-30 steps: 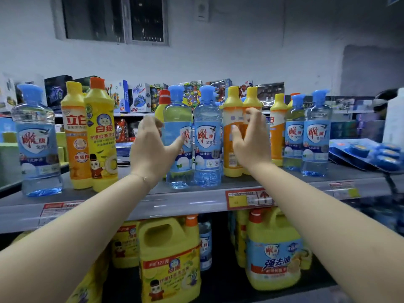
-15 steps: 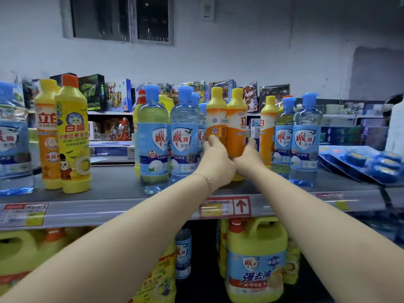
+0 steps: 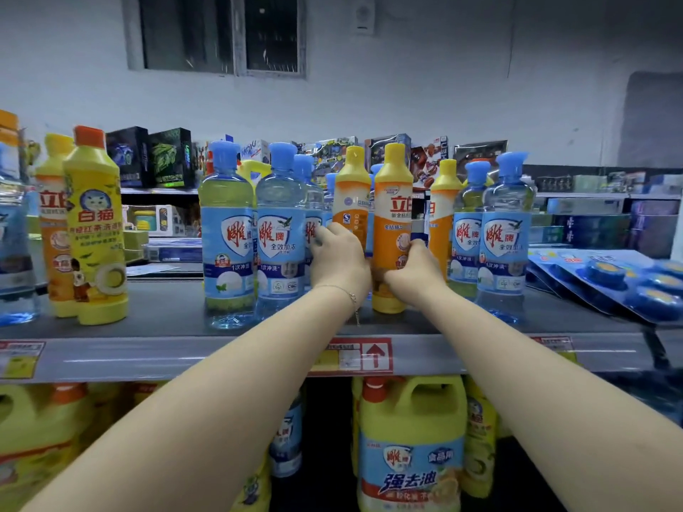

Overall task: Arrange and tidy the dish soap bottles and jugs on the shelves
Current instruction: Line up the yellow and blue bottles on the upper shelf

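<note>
Front orange bottle [image 3: 392,223]: upright on the upper shelf [image 3: 166,308], just above the arrow tag [image 3: 374,355]; right hand [image 3: 414,269] curls round its lower body.
Rear orange bottle [image 3: 351,195]: above-left of the arrow tag, touching the front one; left hand [image 3: 340,258] wraps its waist.
Handling: probably full and fairly heavy; smooth, stiff plastic. Grip low on the body, not the cap.
In the way: clear blue-capped bottles [image 3: 281,238] crowd above-left of the tag, and a blue-capped pair [image 3: 504,238] above-right; jugs [image 3: 410,448] stand below it.
</note>
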Motion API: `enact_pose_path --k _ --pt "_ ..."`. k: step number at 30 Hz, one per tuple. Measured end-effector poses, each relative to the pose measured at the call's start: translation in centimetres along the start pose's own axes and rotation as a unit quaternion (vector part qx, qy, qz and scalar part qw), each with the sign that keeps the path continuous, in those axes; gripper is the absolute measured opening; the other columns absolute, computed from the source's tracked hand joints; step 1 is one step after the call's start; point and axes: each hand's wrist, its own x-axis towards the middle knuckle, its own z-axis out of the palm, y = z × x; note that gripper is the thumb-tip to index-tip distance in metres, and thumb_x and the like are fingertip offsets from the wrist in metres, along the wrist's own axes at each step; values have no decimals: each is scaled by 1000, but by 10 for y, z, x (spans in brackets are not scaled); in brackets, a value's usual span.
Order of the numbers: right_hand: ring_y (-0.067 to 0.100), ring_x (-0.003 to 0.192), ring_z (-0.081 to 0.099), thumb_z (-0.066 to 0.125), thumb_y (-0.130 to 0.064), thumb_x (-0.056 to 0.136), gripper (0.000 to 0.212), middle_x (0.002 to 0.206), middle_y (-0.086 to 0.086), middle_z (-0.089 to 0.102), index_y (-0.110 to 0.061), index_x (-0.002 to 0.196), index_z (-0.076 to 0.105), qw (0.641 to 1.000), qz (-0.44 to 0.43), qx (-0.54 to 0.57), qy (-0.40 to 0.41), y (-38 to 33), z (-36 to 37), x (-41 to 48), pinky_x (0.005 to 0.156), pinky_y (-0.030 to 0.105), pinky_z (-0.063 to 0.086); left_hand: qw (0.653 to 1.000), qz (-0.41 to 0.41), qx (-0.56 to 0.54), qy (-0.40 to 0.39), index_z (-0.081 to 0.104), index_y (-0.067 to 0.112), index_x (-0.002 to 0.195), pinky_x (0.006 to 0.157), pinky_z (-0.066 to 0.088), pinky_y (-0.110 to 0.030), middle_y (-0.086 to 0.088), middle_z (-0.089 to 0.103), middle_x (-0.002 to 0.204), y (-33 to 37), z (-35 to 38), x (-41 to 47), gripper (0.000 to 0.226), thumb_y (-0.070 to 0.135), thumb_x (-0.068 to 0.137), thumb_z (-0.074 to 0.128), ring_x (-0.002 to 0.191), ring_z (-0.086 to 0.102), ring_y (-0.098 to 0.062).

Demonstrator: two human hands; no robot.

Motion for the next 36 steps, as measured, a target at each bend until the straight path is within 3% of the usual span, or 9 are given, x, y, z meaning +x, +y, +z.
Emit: enact_pose_path --k 5,12,17,20,23,27,32,36 --pt "29 115 52 78 -38 74 73 128 10 51 -15 130 38 1000 -6 -1 -7 0 -2 -1 92 43 50 999 -12 33 -2 36 1 127 67 43 -36 -17 56 120 0 2 3 52 29 92 60 108 59 -34" --pt "29 116 52 78 -43 73 76 128 9 51 -14 132 38 1000 -8 18 -21 0 -3 -2 95 46 49 998 -26 38 -45 56 9 113 69 50 -35 -12 60 110 -1 -1 5 34 27 86 68 97 61 -29" --pt "26 110 56 74 -40 77 66 122 7 57 -15 129 42 999 -16 35 -30 3 -6 -5 90 41 50 996 -59 -33 -60 35 1 126 79 49 -37 -14 57 118 0 -6 -6 61 22 81 70 111 57 -33" --pt "23 104 58 73 -39 80 58 114 2 59 -15 125 46 998 -30 42 -30 3 -8 -8 79 33 47 992 -63 -83 -67 32 6 125 83 49 -39 -13 56 119 0 -11 -13 61 21 80 71 111 57 -33" --pt "22 102 61 76 -36 78 52 110 -1 63 -16 118 50 997 -57 59 -6 5 -8 -11 77 33 48 989 -39 -123 -71 31 12 123 82 50 -41 -11 57 114 -2 -15 -21 58 18 80 70 106 58 -33" --pt "20 104 62 77 -36 76 55 114 -4 62 -22 119 45 986 -117 108 56 6 -13 -29 87 44 53 977 18 -202 -72 31 19 116 76 55 -38 0 59 96 -12 -28 -34 52 14 78 67 92 61 -24" --pt "16 92 65 69 -58 68 66 106 -10 61 -22 115 40 960 -235 97 116 -9 -28 -58 75 46 56 954 73 -289 -42 39 21 113 72 56 -31 9 62 94 -22 -52 -51 51 26 77 74 84 64 -12" --pt "13 87 65 64 -57 71 64 95 -23 55 -16 112 38 940 -301 116 111 -32 -34 -77 70 43 56 926 88 -366 -24 46 23 116 73 59 -34 11 68 95 -31 -75 -60 52 23 72 75 81 68 -6"
